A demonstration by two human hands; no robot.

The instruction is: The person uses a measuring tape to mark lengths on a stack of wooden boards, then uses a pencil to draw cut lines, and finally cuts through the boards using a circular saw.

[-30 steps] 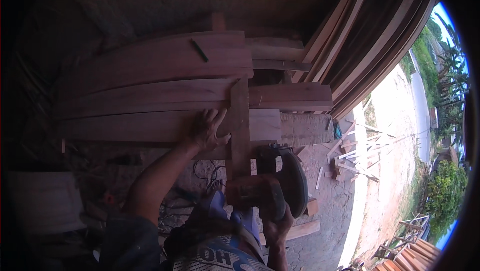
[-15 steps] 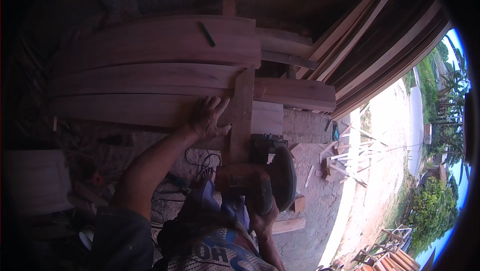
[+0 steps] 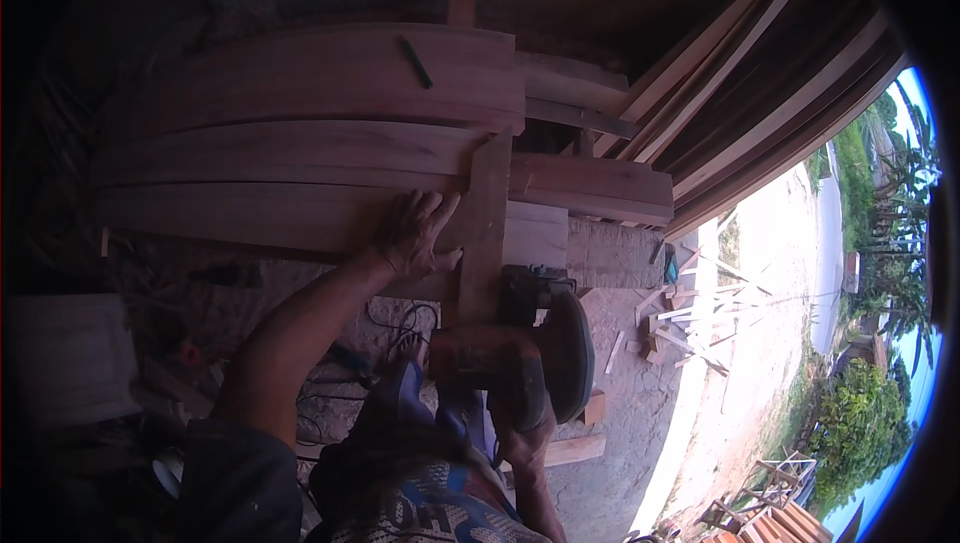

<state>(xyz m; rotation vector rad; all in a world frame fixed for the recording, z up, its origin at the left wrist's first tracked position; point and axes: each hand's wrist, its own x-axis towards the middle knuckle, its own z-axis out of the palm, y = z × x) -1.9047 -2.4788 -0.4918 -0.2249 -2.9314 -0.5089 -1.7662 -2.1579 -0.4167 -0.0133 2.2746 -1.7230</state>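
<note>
My right hand (image 3: pixel 527 440) is wrapped round the rear handle of a circular saw (image 3: pixel 482 357), reddish with a dark round guard. The saw sits at the near edge of the boards, its base close against a flat wooden strip (image 3: pixel 487 205) that lies crosswise over them. My left hand (image 3: pixel 412 233) rests with fingers spread on the nearest plank (image 3: pixel 250 218), its thumb and fingertips at the strip's left edge. The saw's blade is hidden. Farther off, a dark pencil-like stick (image 3: pixel 416 63) lies on a wide plank (image 3: pixel 320 73).
Long boards (image 3: pixel 740 73) are stacked at the far right. Wood offcuts (image 3: pixel 680 328) litter the ground to the right, before a sunlit strip and greenery. A dark cable (image 3: pixel 400 323) loops below the planks. A pale block-like object (image 3: pixel 70 358) stands at the left.
The view has shifted slightly. Both hands keep their places, and the saw stays at almost the same spot beside the strip.
</note>
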